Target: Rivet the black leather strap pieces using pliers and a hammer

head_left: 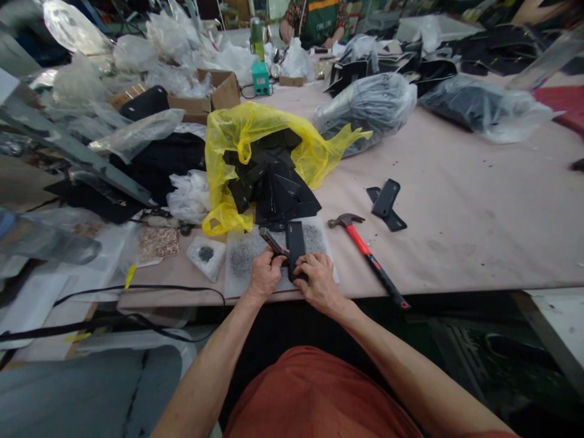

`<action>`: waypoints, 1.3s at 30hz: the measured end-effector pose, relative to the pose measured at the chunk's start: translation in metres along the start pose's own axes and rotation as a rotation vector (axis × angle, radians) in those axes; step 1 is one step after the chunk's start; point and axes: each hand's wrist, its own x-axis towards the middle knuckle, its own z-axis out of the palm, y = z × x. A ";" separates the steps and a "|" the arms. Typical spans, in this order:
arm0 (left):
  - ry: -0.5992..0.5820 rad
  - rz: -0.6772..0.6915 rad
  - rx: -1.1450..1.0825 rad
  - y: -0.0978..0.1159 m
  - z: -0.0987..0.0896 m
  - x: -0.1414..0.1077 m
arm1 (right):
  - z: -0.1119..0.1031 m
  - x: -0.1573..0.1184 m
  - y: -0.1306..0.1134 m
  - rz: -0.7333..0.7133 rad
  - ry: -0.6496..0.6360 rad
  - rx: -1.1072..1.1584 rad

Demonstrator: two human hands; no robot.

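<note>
Strip (295,240) found on the mat (239,255), at the near edge of the counter (456,213), directly in front of the body. It is set between the two hands. Its long axis is run almost straight away from the body, the far end aimed at the black pieces (285,191) spilled from the yellow bag (228,137).

Near end of the strip covered by the right hand (320,280): fingers bent over it from the right, apparently pinched on it; the underside of the grip cannot be seen. The strip is thus extended forward from that hand, its far half left uncovered.

Left hand (265,274) closed, fingers wrapped around a slim tool (274,242). The tool is slanted, its upper end pointed forward and to the left, its lower part brought close beside the strip's left edge. Whether the strip is touched by it cannot be told; its kind cannot be made out either. Of the two hands, the right is judged the nearer to the strip, being placed on it; the left is stationed just beside.

Hammer (360,243) laid to the right of the mat, head farther off, handle slanted back toward the counter edge, touched by neither hand. Beyond it, two crossed pieces (387,199) are noted. White block (206,258) seen left of the mat.
</note>
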 end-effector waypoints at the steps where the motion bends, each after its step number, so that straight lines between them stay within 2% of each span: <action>1: 0.000 -0.001 -0.004 0.000 0.000 0.000 | 0.000 0.000 0.001 -0.003 0.000 0.021; 5: -0.004 -0.012 -0.020 0.000 0.001 0.000 | -0.002 -0.002 0.008 -0.035 0.010 0.115; 8: 0.000 -0.013 -0.022 -0.002 0.001 0.000 | -0.005 -0.005 0.013 -0.014 0.079 0.186; 12: 0.001 -0.006 -0.022 -0.004 0.001 0.000 | -0.005 -0.008 0.016 0.017 0.139 0.136; 19: 0.008 -0.009 -0.024 -0.002 0.001 0.001 | -0.011 -0.018 0.006 0.006 0.107 -0.005; 24: -0.007 -0.039 -0.014 -0.002 0.001 0.001 | -0.023 -0.052 0.008 -0.014 0.026 0.123; 27: -0.006 -0.038 -0.024 -0.002 0.001 0.001 | -0.021 -0.073 0.017 0.080 -0.058 0.183; 30: -0.009 -0.042 -0.023 0.000 0.000 0.001 | -0.016 -0.082 0.022 0.212 -0.087 0.066; 32: -0.007 -0.042 -0.030 0.001 0.000 0.001 | -0.014 -0.079 0.020 0.232 -0.033 -0.003; 35: -0.002 -0.041 -0.046 0.001 -0.001 0.001 | -0.016 -0.061 0.008 0.189 0.075 -0.043; 39: -0.008 -0.043 -0.034 0.001 -0.001 0.000 | -0.016 -0.030 -0.014 0.167 0.074 -0.211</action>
